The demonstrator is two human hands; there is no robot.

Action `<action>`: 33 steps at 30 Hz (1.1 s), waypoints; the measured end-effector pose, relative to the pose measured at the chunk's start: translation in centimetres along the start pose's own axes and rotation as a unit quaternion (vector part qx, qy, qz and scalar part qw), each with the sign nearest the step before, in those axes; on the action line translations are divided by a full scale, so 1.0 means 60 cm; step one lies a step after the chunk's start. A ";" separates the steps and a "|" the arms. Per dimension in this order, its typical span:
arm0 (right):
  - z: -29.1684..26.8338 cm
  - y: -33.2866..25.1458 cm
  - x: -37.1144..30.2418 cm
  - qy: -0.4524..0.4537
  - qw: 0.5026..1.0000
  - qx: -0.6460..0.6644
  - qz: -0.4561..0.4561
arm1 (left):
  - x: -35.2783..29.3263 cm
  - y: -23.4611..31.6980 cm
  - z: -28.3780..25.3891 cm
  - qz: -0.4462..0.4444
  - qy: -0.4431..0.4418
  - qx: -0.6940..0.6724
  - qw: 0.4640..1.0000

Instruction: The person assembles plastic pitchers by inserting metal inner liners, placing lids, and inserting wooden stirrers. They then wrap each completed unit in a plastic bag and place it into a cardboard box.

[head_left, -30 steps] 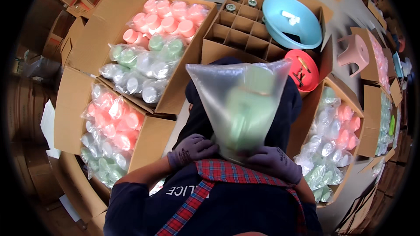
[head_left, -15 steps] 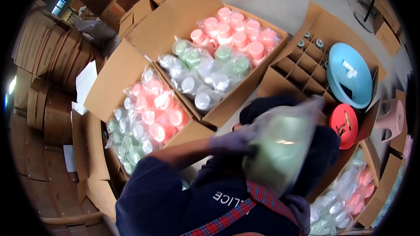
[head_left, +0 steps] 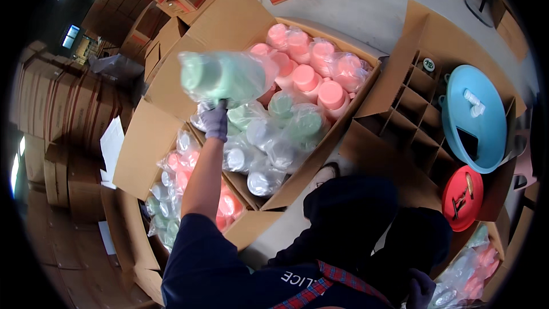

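Observation:
My left hand (head_left: 215, 121), in a purple-grey glove, is closed round a light green thermos flask (head_left: 229, 77) in a clear plastic bag. The flask lies nearly level above a large open carton (head_left: 303, 174). Below it in that carton stand bagged pink flasks (head_left: 306, 78), green flasks (head_left: 306, 123) and white or silver-topped flasks (head_left: 266, 180). My right hand (head_left: 420, 289), gloved too, is low at the right edge of my body, near another carton of bagged flasks (head_left: 457, 274). Its fingers are dark and partly hidden, and I see nothing held in it.
A divided carton (head_left: 394, 131) stands to the right, with a blue basin (head_left: 486, 137) and a red dish (head_left: 463, 209) of small metal pieces on top. At left is another open carton (head_left: 128, 154) of bagged flasks. Stacked cartons (head_left: 63, 103) line the far left.
My left hand has swung the bagged green flask from in front of my body to the far left, over the large carton. My head view has shifted a little.

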State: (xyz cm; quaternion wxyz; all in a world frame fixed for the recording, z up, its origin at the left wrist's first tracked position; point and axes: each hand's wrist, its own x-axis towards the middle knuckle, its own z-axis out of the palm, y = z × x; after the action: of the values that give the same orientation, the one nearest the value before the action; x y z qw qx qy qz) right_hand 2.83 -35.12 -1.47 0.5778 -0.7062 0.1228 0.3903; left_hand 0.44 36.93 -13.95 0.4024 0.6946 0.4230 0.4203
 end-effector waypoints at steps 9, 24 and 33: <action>0.019 -0.046 0.084 0.071 0.996 0.016 0.057 | 0.018 -0.137 0.204 -0.099 -0.223 0.411 0.879; 0.054 -0.139 0.218 0.137 0.975 -0.033 0.172 | 0.121 -0.047 0.222 -0.112 -0.671 0.529 0.508; 0.037 -0.163 0.247 0.112 0.967 -0.033 0.227 | 0.308 -0.214 0.299 0.238 -0.353 0.699 0.575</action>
State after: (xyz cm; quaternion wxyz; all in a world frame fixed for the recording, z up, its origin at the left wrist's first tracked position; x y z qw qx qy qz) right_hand 17.86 -26.03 -4.75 0.4335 -0.7177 0.3306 0.4333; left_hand 19.16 54.50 -26.99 -0.2044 0.9296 0.2302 -0.2029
